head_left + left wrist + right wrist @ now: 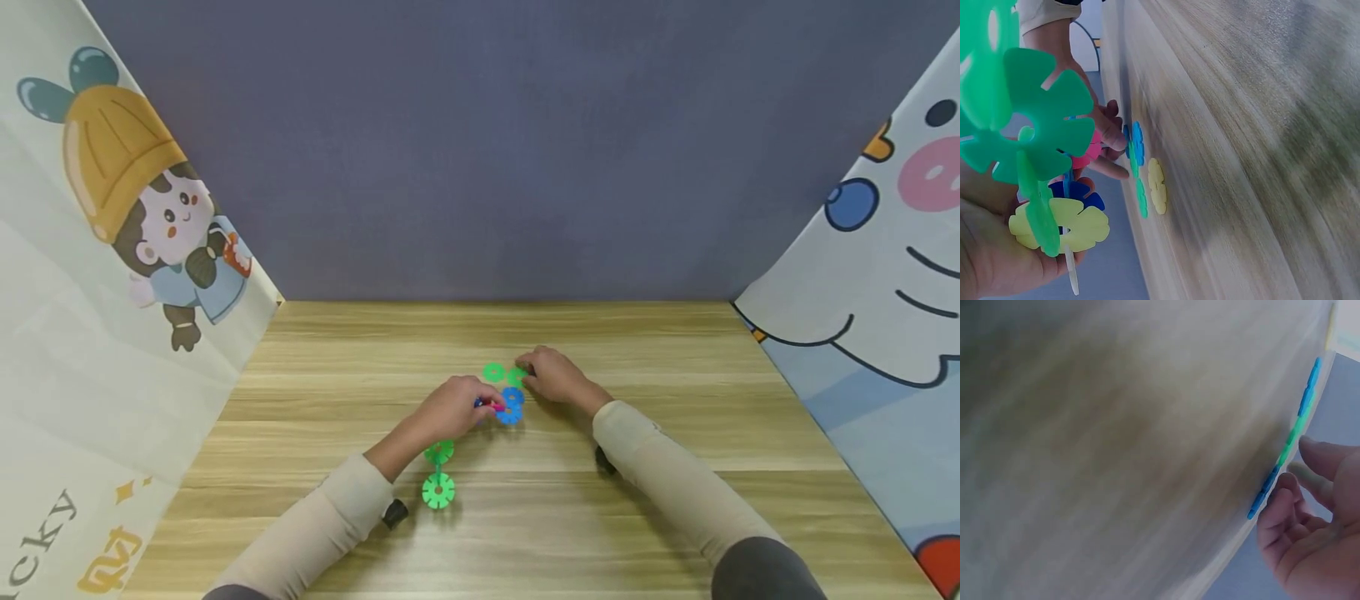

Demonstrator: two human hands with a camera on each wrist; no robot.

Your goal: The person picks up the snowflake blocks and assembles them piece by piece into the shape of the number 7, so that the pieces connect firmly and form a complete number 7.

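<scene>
My left hand (453, 407) grips a joined chain of slotted flower-shaped plastic discs. In the left wrist view the chain shows green discs (1063, 119), a yellow disc (1091, 226), a navy disc (1090, 195) and a pink disc (1089, 150). Its green end (438, 492) appears below that wrist in the head view. My right hand (555, 375) is beside a loose green disc (517, 377), thumb and forefinger apart, other fingers loosely bent. In the right wrist view the thumb tip lies close to this green disc (1290, 442); whether they touch is unclear.
Loose blue discs (512, 412) and another green disc (493, 372) lie flat on the wooden table (360, 350) between the hands. The left wrist view shows a loose yellow disc (1157, 186). A grey-blue panel (495, 167) stands behind, with printed sheets (45, 333) at the sides.
</scene>
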